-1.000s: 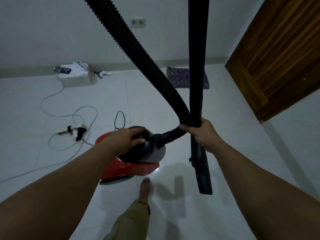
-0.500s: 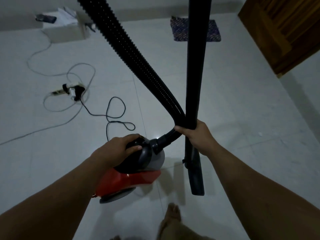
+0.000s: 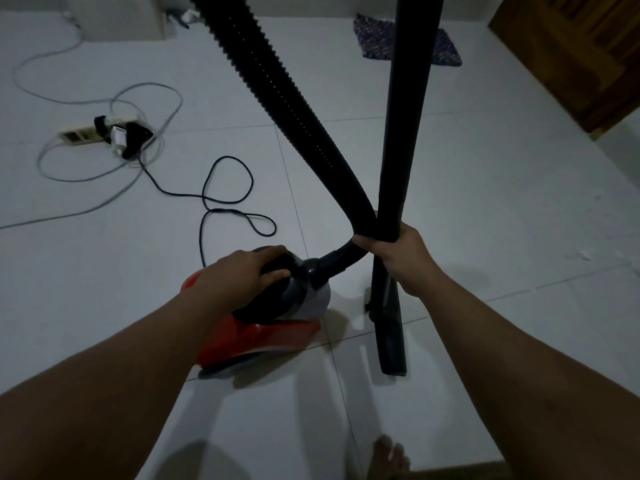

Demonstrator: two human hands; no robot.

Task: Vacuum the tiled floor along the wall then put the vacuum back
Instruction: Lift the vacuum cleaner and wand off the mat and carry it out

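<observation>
A red and black canister vacuum (image 3: 263, 337) hangs just above the white tiled floor (image 3: 485, 202). My left hand (image 3: 242, 275) grips its black top handle. My right hand (image 3: 398, 258) holds the black ribbed hose (image 3: 277, 84) and the rigid black wand (image 3: 408, 98) together where they cross. The wand's lower end (image 3: 391, 341) points down at the floor right of the vacuum. The vacuum's black cord (image 3: 221, 199) lies looped on the tiles and runs to a power strip (image 3: 104, 133).
A grey cable (image 3: 86, 98) curls around the power strip at the left. A cardboard box (image 3: 117, 19) stands at the far left, a dark patterned mat (image 3: 408, 39) at the far wall, a wooden door (image 3: 571, 57) at the right. My bare foot (image 3: 388, 455) is at the bottom.
The view has tilted down and moved closer to the power strip and cord. Both hands keep their hold on the vacuum, hose and wand. My foot has shifted to the lower right.
</observation>
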